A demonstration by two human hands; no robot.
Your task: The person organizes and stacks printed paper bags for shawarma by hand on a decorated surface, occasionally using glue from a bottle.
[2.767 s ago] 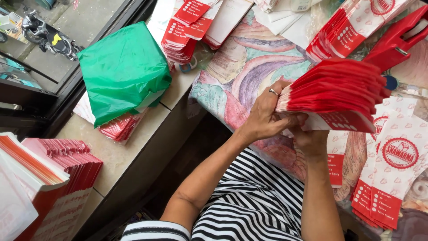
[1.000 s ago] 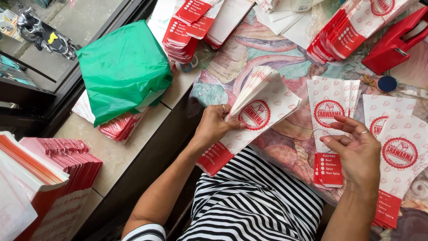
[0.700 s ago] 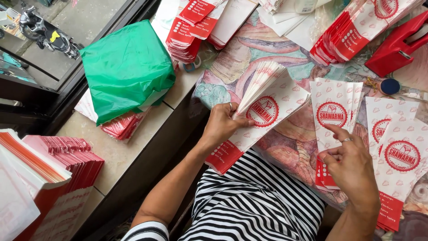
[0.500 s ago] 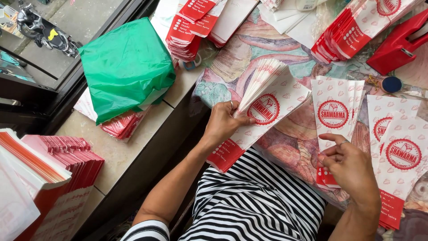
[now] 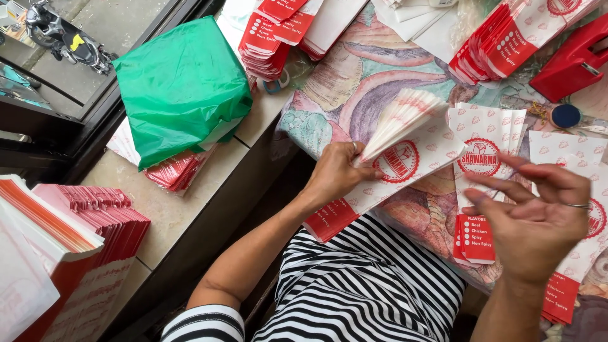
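- The left hand point(image 5: 335, 177) pinches a fanned stack of white paper bags point(image 5: 405, 142) with its fingers, at the desk point(image 5: 329, 95) edge.
- The right hand point(image 5: 535, 215) hovers with fingers spread, above a flat bag pile point(image 5: 484, 149) just beyond them.
- A green plastic bag point(image 5: 180, 85) lies well left.

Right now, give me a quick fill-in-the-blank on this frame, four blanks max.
1. The left hand grips a fanned stack of paper bags printed white and ____.
2. The right hand hovers over a flat pile of bags, holding ____.
3. The plastic bundle on the counter is ____.
4. The person's shirt is black-and-white ____.

Missing: red; nothing; green; striped
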